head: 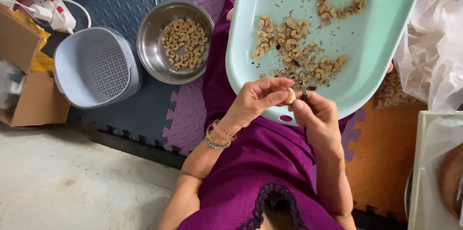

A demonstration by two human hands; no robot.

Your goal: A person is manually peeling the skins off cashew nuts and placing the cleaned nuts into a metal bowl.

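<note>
One pale cashew kernel is sitting pinched in the left hand's fingertips above the mint-green tray while the right hand is gripping a small dark blade against it, the nut looking light, brittle, best held by its curved sides.

Purple dress, beaded wrist bracelets

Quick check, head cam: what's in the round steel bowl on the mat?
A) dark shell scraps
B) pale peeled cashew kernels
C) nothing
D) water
B: the steel bowl holds a loose layer of pale curved cashew kernels, with bare metal showing around them.
</note>
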